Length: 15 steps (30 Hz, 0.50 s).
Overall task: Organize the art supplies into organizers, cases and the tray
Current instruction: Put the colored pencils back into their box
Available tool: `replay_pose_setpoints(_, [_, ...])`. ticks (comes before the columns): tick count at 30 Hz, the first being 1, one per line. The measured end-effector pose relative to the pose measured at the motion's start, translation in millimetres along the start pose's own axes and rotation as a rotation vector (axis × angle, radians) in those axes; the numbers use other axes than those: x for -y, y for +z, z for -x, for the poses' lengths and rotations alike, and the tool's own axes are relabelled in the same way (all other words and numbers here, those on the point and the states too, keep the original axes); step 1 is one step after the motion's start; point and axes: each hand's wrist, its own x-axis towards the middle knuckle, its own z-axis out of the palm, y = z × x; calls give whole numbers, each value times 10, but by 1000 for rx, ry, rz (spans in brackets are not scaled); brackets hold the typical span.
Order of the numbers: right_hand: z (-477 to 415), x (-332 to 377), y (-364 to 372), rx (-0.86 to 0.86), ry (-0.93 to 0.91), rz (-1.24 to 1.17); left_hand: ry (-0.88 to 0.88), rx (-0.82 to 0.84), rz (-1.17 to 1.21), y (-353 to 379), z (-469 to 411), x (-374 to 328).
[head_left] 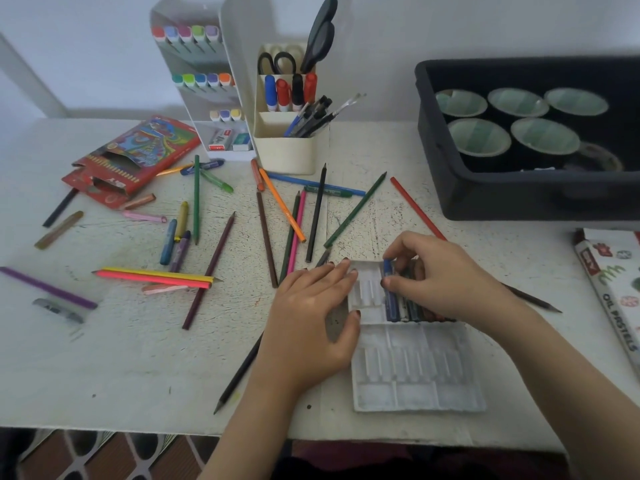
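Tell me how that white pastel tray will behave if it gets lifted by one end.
The white pastel tray looks like thin moulded plastic, so it is probably light and bendy. With pastels only in its far right slots, it would likely tip that way. The left hand lies flat on its edge, suggesting it slides easily.

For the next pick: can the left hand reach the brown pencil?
Probably yes: the left hand rests flat on the tray, and the near end of the brown pencil lies bare beside it.
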Motion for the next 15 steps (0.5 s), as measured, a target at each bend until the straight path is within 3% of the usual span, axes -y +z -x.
replay_pose_setpoints(15, [-47,-29,-10,71,19,91,-1,44,-19,-29,17,-7])
